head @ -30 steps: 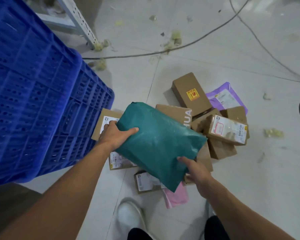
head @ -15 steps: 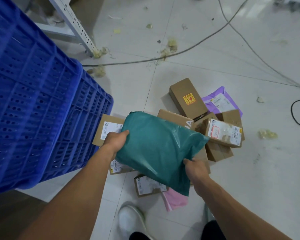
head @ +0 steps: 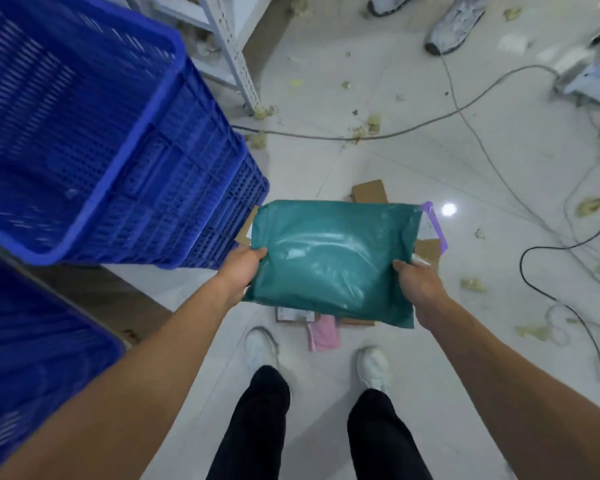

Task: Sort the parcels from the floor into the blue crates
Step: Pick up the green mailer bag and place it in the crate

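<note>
I hold a teal plastic mailer bag (head: pixel 333 258) flat in front of me, well above the floor. My left hand (head: pixel 245 268) grips its left edge and my right hand (head: pixel 418 284) grips its right edge. The bag hides most of the parcel pile below: a brown box (head: pixel 369 191), a purple mailer (head: pixel 435 226), a pink mailer (head: pixel 324 335) and a labelled box (head: pixel 291 314) stick out around it. A blue perforated crate (head: pixel 94 140) stands to the left, with a second blue crate (head: pixel 32 362) nearer at lower left.
My white shoes (head: pixel 261 346) stand just behind the pile. Grey and black cables (head: pixel 541 258) run across the white tiled floor on the right, among scraps of paper litter. A metal shelf leg (head: pixel 234 60) rises behind the crate. Another person's shoes (head: pixel 452 24) are at the top.
I have stood up, and the bag has come up from the pile and turned level. My right hand shifted to its right edge. More of the crates and floor now shows.
</note>
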`<state>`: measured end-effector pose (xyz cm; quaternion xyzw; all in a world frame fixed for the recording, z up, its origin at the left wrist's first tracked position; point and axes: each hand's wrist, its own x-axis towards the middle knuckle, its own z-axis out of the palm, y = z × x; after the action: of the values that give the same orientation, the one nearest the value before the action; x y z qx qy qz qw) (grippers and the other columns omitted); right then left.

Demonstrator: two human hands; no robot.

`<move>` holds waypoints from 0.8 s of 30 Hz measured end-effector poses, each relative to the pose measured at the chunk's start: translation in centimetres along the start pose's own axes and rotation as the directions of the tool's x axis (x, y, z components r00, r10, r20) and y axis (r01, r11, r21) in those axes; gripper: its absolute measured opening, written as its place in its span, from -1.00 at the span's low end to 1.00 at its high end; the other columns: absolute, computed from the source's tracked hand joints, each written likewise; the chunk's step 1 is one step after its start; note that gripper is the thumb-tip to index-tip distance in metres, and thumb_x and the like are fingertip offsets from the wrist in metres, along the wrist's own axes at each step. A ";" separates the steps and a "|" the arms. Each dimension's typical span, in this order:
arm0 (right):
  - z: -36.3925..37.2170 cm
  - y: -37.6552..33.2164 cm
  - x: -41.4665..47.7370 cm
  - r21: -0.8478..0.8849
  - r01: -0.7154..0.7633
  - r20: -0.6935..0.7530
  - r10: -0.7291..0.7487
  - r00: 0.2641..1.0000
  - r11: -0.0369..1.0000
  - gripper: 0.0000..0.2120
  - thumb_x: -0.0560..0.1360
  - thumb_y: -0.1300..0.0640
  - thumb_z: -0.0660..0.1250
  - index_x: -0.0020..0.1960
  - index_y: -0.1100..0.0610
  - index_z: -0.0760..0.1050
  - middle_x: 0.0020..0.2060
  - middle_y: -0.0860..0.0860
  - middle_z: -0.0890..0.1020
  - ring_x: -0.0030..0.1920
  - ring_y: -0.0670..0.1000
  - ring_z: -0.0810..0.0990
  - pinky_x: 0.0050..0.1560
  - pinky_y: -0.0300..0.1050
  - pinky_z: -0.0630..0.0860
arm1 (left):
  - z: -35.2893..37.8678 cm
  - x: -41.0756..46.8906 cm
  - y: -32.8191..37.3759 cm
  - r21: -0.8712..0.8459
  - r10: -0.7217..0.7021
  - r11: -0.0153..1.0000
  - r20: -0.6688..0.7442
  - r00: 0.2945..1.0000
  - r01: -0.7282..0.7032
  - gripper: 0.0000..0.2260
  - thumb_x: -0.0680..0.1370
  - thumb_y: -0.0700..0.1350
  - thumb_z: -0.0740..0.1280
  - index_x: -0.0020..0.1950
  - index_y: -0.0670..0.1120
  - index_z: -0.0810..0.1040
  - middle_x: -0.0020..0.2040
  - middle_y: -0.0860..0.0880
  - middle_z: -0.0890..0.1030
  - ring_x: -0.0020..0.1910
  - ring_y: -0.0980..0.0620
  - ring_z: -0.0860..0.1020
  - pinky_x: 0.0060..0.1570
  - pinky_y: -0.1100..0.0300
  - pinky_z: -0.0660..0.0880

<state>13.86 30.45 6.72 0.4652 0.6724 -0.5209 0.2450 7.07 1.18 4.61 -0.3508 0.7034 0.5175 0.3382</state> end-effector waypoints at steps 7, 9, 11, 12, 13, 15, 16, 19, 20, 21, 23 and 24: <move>-8.0 -9.6 -12.7 -0.106 0.205 0.134 -0.190 0.973 0.973 -0.70 0.59 0.02 0.25 0.23 0.11 0.57 0.10 0.05 0.64 0.10 0.12 0.59 0.25 0.10 0.50 | -3.2 -18.1 4.3 -0.331 0.001 0.943 -0.098 0.995 -0.034 -0.84 0.59 -0.08 0.37 0.07 -0.15 0.63 -0.16 -0.03 0.75 -0.26 0.03 0.72 -0.42 0.22 0.59; -9.3 -11.5 -16.1 -0.119 0.252 0.172 -0.230 0.958 0.960 -0.74 0.58 0.00 0.26 0.17 0.10 0.58 0.06 0.04 0.64 0.09 0.12 0.60 0.25 0.13 0.50 | -4.1 -22.2 4.8 -0.367 0.025 0.927 -0.156 0.987 -0.081 -0.82 0.57 -0.05 0.39 0.08 -0.14 0.64 -0.10 -0.04 0.75 -0.21 0.03 0.73 -0.37 0.22 0.60; -10.2 -13.0 -19.0 -0.122 0.318 0.210 -0.288 0.934 0.940 -0.84 0.58 0.01 0.27 0.02 0.03 0.59 -0.02 -0.01 0.65 0.06 0.11 0.62 0.21 0.11 0.53 | -5.0 -26.0 5.3 -0.384 0.051 0.914 -0.200 0.978 -0.127 -0.76 0.53 0.01 0.41 0.10 -0.11 0.65 -0.04 -0.06 0.75 -0.10 -0.04 0.73 -0.19 0.14 0.63; -10.4 -13.7 -20.3 -0.127 0.360 0.231 -0.325 0.917 0.924 -0.86 0.57 0.02 0.27 -0.05 0.02 0.59 -0.06 -0.04 0.66 0.04 0.09 0.64 0.18 0.08 0.55 | -5.4 -27.7 5.5 -0.395 0.055 0.908 -0.223 0.973 -0.142 -0.74 0.51 0.04 0.42 0.09 -0.10 0.65 -0.04 -0.06 0.75 -0.06 -0.07 0.72 -0.09 0.07 0.63; -10.4 -14.3 -21.6 -0.135 0.400 0.254 -0.359 0.898 0.906 -0.85 0.56 0.04 0.28 -0.10 0.03 0.60 -0.10 -0.06 0.67 0.02 0.08 0.66 0.15 0.05 0.57 | -6.1 -29.4 5.6 -0.404 0.059 0.900 -0.261 0.964 -0.164 -0.73 0.49 0.05 0.44 0.07 -0.09 0.66 -0.04 -0.07 0.75 -0.03 -0.10 0.71 0.00 0.02 0.63; -10.0 -15.3 -24.0 -0.167 0.463 0.305 -0.401 0.864 0.870 -0.85 0.55 0.05 0.29 -0.12 0.03 0.62 -0.12 -0.05 0.69 -0.01 0.08 0.68 0.13 0.03 0.59 | -7.5 -32.6 5.3 -0.420 0.069 0.879 -0.361 0.930 -0.228 -0.78 0.48 0.03 0.45 -0.01 -0.09 0.66 -0.08 -0.06 0.74 -0.03 -0.09 0.70 0.09 0.00 0.61; -9.5 -15.9 -25.1 -0.184 0.494 0.334 -0.418 0.845 0.850 -0.84 0.55 0.04 0.29 -0.09 0.03 0.62 -0.10 -0.04 0.70 -0.01 0.08 0.68 0.14 0.04 0.59 | -8.4 -33.9 5.1 -0.425 0.078 0.867 -0.399 0.914 -0.260 -0.81 0.49 0.02 0.45 -0.05 -0.09 0.66 -0.12 -0.04 0.74 -0.04 -0.08 0.70 0.08 0.02 0.61; -6.8 -17.5 -27.8 -0.218 0.598 0.407 -0.486 0.774 0.771 -0.79 0.55 0.04 0.26 0.04 0.07 0.64 -0.02 0.02 0.70 0.03 0.10 0.66 0.19 0.07 0.55 | -11.3 -37.7 3.8 -0.446 0.094 0.841 -0.436 0.895 -0.306 -0.81 0.52 0.01 0.42 -0.02 -0.10 0.67 -0.16 -0.01 0.75 -0.06 -0.07 0.70 -0.02 0.08 0.61; -5.7 -17.9 -28.7 -0.224 0.631 0.431 -0.505 0.748 0.743 -0.78 0.55 0.05 0.25 0.05 0.08 0.63 -0.02 0.04 0.70 0.03 0.11 0.66 0.19 0.08 0.55 | -12.4 -38.8 3.1 -0.457 0.090 0.830 -0.456 0.886 -0.320 -0.80 0.52 0.00 0.41 0.01 -0.12 0.66 -0.11 -0.04 0.75 -0.05 -0.07 0.70 0.00 0.08 0.61; -4.5 -18.3 -29.8 -0.232 0.656 0.456 -0.516 0.725 0.718 -0.77 0.54 0.04 0.25 0.05 0.09 0.63 -0.02 0.06 0.70 0.03 0.13 0.66 0.19 0.09 0.55 | -13.6 -39.8 2.4 -0.469 0.082 0.818 -0.479 0.874 -0.334 -0.78 0.53 -0.02 0.40 0.04 -0.14 0.66 -0.06 -0.07 0.75 -0.04 -0.07 0.70 0.02 0.06 0.61; -1.7 -18.7 -31.9 -0.236 0.697 0.500 -0.531 0.684 0.677 -0.74 0.51 0.01 0.25 0.03 0.10 0.64 -0.03 0.07 0.70 0.01 0.14 0.66 0.17 0.12 0.56 | -15.9 -41.9 1.0 -0.492 0.060 0.792 -0.526 0.848 -0.362 -0.78 0.54 -0.03 0.37 0.06 -0.15 0.66 -0.03 -0.08 0.74 -0.03 -0.07 0.69 0.04 0.04 0.59; -0.3 -18.8 -33.0 -0.226 0.716 0.519 -0.540 0.662 0.660 -0.75 0.50 0.01 0.25 0.01 0.10 0.64 -0.04 0.06 0.70 0.01 0.14 0.66 0.16 0.12 0.56 | -17.1 -42.9 0.1 -0.504 0.045 0.780 -0.548 0.836 -0.372 -0.80 0.55 -0.03 0.35 0.04 -0.13 0.66 -0.08 -0.05 0.74 -0.06 -0.06 0.68 -0.01 0.05 0.58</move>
<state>12.09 18.02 42.53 0.0141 0.8199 -0.5040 0.2712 27.58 -9.14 44.69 -0.4783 0.6052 0.6346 -0.0471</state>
